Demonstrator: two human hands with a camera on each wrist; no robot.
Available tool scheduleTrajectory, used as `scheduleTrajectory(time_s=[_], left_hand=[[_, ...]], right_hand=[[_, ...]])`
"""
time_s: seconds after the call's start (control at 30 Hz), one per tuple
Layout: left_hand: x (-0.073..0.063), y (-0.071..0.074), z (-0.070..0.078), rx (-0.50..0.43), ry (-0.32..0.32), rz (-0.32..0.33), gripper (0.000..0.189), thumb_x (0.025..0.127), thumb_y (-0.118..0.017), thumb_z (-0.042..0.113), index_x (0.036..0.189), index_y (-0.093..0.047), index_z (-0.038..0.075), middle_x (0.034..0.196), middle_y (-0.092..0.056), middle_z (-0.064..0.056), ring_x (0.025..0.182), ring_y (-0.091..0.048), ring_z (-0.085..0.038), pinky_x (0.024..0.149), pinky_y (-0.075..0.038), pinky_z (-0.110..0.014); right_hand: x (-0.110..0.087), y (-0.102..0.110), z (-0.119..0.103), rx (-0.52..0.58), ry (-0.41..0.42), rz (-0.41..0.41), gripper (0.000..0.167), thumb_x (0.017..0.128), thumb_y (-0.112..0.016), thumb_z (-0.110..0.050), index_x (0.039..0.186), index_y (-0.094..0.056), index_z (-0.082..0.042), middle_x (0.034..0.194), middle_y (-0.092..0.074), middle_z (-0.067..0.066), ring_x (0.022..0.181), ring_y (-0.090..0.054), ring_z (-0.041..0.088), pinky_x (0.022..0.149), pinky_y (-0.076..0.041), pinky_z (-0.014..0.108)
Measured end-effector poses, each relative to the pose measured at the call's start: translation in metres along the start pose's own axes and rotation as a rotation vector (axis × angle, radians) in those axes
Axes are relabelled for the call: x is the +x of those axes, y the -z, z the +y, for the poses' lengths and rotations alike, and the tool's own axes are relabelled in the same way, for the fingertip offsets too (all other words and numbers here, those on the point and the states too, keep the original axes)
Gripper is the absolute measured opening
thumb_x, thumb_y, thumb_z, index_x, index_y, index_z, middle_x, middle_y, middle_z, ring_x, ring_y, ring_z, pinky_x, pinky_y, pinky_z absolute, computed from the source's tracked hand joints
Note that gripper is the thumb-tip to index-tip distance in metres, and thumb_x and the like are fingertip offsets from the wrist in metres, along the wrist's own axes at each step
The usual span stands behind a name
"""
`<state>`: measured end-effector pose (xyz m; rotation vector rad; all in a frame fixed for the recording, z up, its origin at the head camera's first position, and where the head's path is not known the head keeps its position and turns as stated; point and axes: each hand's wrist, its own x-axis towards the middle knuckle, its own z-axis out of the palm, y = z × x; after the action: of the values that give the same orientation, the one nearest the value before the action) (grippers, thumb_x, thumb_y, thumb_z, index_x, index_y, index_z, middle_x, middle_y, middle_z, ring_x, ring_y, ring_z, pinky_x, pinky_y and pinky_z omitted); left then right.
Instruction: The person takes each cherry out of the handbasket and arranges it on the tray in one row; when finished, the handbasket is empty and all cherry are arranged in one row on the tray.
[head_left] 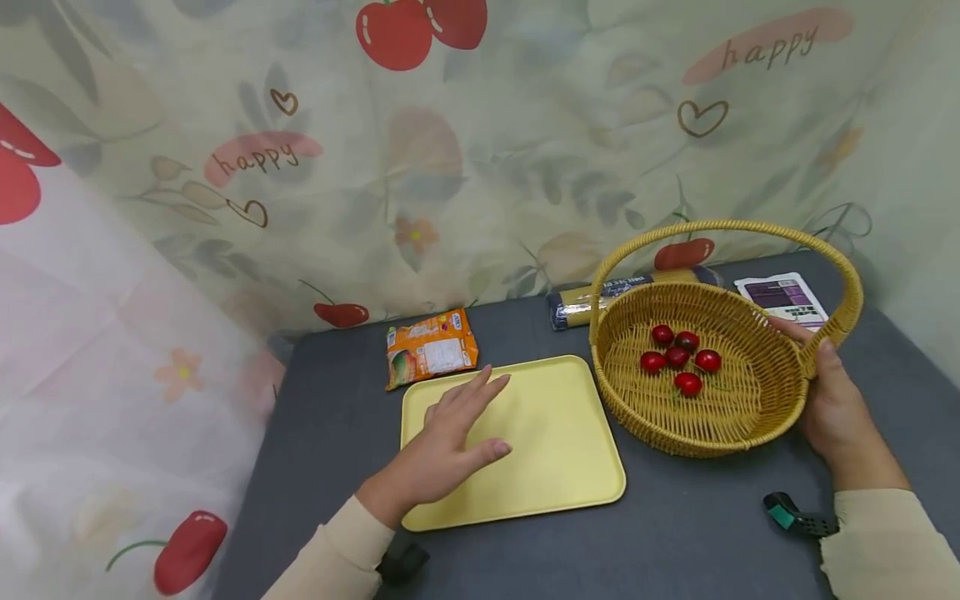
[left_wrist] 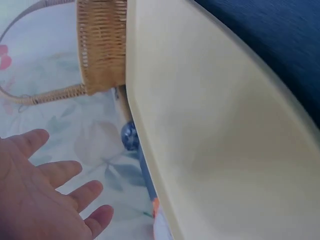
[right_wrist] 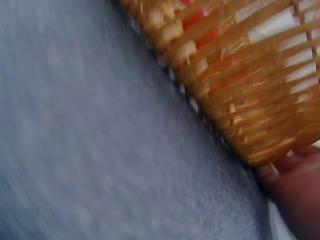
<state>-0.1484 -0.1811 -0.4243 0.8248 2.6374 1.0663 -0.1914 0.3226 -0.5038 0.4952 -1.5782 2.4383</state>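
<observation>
A wicker basket (head_left: pixel 630 417) with a tall arched handle stands on the right, several dark red cherries (head_left: pixel 677 357) lying on its bottom. My right hand (head_left: pixel 843 417) grips the basket's right side, where the handle meets the rim; in the right wrist view its fingers (right_wrist: pixel 285 165) reach around the woven wall, partly hidden. Over a pale yellow tray (head_left: pixel 558 442), left of the basket, hovers my left hand (head_left: pixel 446 442). Its fingers are extended and apart, and it holds nothing, as the left wrist view also shows.
Behind the tray lies an orange snack packet (head_left: pixel 433 346). A long blue-and-gold package (head_left: pixel 573 310) is behind the basket, and a white-and-purple packet (head_left: pixel 783 298) at the back right. A black strap (head_left: pixel 798 515) hangs by the right sleeve. Printed cloth (head_left: pixel 487 183) lines the back.
</observation>
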Motion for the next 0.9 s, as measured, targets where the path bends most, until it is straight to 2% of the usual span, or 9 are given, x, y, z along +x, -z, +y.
scheduleTrajectory(time_s=[0.1,0.2,0.37,0.5,0.57,0.7,0.9], left_hand=[[0.01,-0.003,0.008,-0.014,-0.037,0.003,0.079,0.108,-0.059,0.063,0.175,-0.027,0.034,0.18,-0.013,0.007,0.163,-0.012,-0.038,0.118,-0.012,-0.078],[0.023,-0.006,0.017,-0.035,-0.086,0.011,0.084,0.106,-0.051,0.072,0.175,-0.028,0.03,0.179,-0.014,0.007,0.164,-0.012,-0.03,0.121,-0.011,-0.074],[0.047,-0.015,0.036,-0.089,-0.142,0.005,0.088,0.104,-0.046,0.078,0.174,-0.028,0.028,0.179,-0.014,0.011,0.163,-0.012,-0.018,0.125,-0.015,-0.066],[0.067,-0.022,0.054,-0.132,-0.197,-0.002,0.088,0.105,-0.041,0.079,0.174,-0.028,0.026,0.179,-0.015,0.01,0.163,-0.013,-0.016,0.126,-0.017,-0.062],[0.078,-0.026,0.063,-0.163,-0.222,-0.009,0.089,0.106,-0.038,0.079,0.174,-0.028,0.024,0.179,-0.018,0.008,0.162,-0.017,-0.015,0.125,-0.025,-0.057],[0.099,-0.032,0.075,-0.266,-0.242,-0.035,0.091,0.105,-0.032,0.081,0.174,-0.028,0.021,0.174,-0.031,0.003,0.154,-0.034,-0.015,0.115,-0.044,-0.046],[0.13,-0.041,0.081,-0.49,-0.227,-0.107,0.112,0.093,-0.023,0.096,0.174,-0.025,0.018,0.17,-0.038,-0.005,0.149,-0.044,-0.019,0.109,-0.049,-0.039]], right_hand=[[-0.006,0.002,0.007,0.006,-0.016,0.027,0.053,0.121,-0.032,-0.028,0.167,-0.038,-0.002,0.151,-0.055,0.013,0.127,-0.063,0.017,0.097,-0.055,0.025],[-0.009,0.007,0.01,0.029,-0.062,0.026,0.05,0.119,-0.038,-0.014,0.169,-0.035,-0.009,0.152,-0.052,0.012,0.127,-0.063,0.017,0.095,-0.057,0.027],[-0.01,0.019,0.008,-0.041,-0.132,-0.059,0.071,0.11,-0.047,0.007,0.173,-0.026,-0.019,0.157,-0.042,0.008,0.134,-0.055,0.013,0.097,-0.054,0.026],[-0.011,0.025,0.004,-0.098,-0.164,-0.109,0.083,0.106,-0.051,0.012,0.175,-0.02,-0.023,0.16,-0.036,0.007,0.138,-0.05,0.011,0.099,-0.052,0.024],[-0.011,0.026,0.003,-0.094,-0.177,-0.127,0.087,0.105,-0.053,0.013,0.175,-0.017,-0.023,0.161,-0.033,0.007,0.139,-0.049,0.012,0.099,-0.053,0.025],[-0.013,0.026,0.003,-0.094,-0.189,-0.136,0.091,0.103,-0.056,0.014,0.175,-0.014,-0.022,0.162,-0.029,0.007,0.139,-0.049,0.012,0.1,-0.052,0.025],[-0.015,0.025,0.007,-0.097,-0.188,-0.131,0.091,0.102,-0.055,0.016,0.175,-0.016,-0.022,0.163,-0.027,0.007,0.138,-0.049,0.013,0.1,-0.053,0.025]])
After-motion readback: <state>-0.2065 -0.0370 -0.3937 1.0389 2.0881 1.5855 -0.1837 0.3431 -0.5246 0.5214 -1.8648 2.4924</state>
